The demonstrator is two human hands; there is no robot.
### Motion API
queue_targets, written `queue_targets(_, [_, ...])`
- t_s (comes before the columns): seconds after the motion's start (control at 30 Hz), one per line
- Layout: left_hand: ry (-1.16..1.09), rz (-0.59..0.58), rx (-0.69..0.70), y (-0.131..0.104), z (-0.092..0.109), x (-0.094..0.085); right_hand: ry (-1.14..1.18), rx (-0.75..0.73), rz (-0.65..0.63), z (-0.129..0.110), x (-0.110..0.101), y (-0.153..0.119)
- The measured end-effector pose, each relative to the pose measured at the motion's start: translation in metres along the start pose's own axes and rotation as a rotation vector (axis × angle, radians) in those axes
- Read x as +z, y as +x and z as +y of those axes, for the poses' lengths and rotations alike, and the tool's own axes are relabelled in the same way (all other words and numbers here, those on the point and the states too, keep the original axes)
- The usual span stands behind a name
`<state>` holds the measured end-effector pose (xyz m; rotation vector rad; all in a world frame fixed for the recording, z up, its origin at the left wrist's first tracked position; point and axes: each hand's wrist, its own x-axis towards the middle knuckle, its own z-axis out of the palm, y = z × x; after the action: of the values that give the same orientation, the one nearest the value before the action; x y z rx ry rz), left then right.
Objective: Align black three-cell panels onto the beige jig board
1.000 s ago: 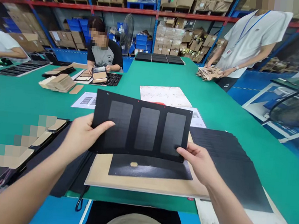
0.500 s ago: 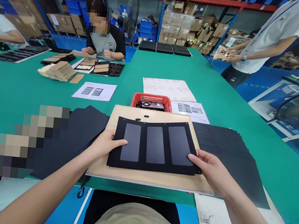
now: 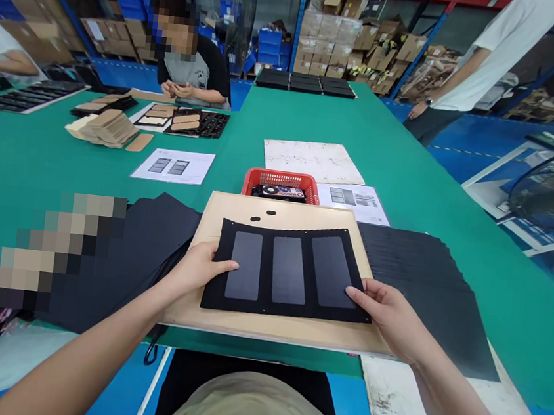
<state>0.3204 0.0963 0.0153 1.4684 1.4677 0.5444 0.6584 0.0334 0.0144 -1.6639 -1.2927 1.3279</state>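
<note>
A black fabric sheet [image 3: 289,271] with three grey rectangular panels lies flat on a tan wooden board [image 3: 274,329] at the near edge of the green table [image 3: 409,175]. My left hand [image 3: 200,269] pinches the sheet's lower left edge, thumb on top. My right hand [image 3: 391,316] holds its lower right corner the same way. Two small black oval pieces [image 3: 263,216] lie on the board just beyond the sheet.
A red basket [image 3: 280,185] with parts stands behind the board. Stacks of black sheets [image 3: 423,276] lie to the right and left [image 3: 150,234]. Printed papers [image 3: 173,165] lie farther out. A seated person [image 3: 189,60] works across the table; another person [image 3: 475,57] stands at the far right.
The sheet was held up tilted in front of me a second ago; it has since come down flat onto the board. The standing person has lowered both arms.
</note>
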Motion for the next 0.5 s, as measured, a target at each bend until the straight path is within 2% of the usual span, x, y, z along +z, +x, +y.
queue_targets(0.27, [0.065,0.015,-0.002,-0.001,0.007,-0.002,-0.207,-0.091,0.082,-0.002,0.003,0.000])
queue_targets(0.5, [0.067,0.053,0.010,-0.002,0.016,-0.002,-0.297,-0.101,0.126,0.002,0.004,0.002])
